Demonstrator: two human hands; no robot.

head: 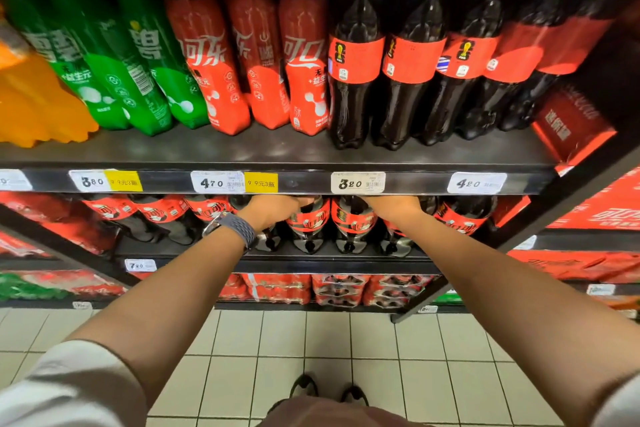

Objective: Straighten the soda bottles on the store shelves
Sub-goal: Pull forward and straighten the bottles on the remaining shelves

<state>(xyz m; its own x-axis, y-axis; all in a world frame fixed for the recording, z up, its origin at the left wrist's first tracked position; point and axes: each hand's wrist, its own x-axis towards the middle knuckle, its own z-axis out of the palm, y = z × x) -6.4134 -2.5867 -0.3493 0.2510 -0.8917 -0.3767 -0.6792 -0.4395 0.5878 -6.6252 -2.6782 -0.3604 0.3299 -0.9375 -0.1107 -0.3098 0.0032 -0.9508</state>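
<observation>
While the upper-shelf bottles (pixel 356 73) look lined up, the left hand (pixel 273 210) and right hand (pixel 394 206) reach among the middle shelf's cola bottles (pixel 353 222), fingers hidden behind the price rail (pixel 294 182), grip impossible to tell, so this row seems unfinished

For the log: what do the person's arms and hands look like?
Both forearms are bare. The left hand has a watch with a grey textured band at its wrist; the right hand wears nothing visible. The left sleeve and right sleeve are pale and short.
</observation>
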